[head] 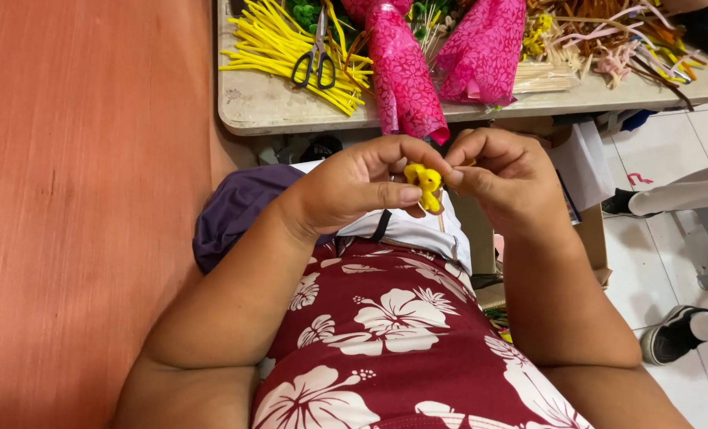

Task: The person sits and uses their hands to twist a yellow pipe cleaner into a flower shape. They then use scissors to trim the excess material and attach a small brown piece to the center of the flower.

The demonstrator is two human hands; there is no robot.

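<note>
A small yellow pipe-cleaner flower (426, 184) on a thin wooden stick is pinched between both of my hands, close above my lap. My left hand (362, 181) grips it from the left with thumb and fingers curled round it. From the right, my right hand (501, 179) presses its fingertips against the flower's top. The stick's lower end pokes out below the flower. I wear a dark red shirt with white flowers (386, 334).
A beige table (290, 107) ahead carries loose yellow pipe cleaners (278, 48), black-handled scissors (316, 59), pink wrapped bouquets (406, 75), wooden sticks (541, 78) and mixed pipe cleaners (616, 36). An orange-brown wall is at left. Another person's shoes (672, 334) stand on the white tile floor at right.
</note>
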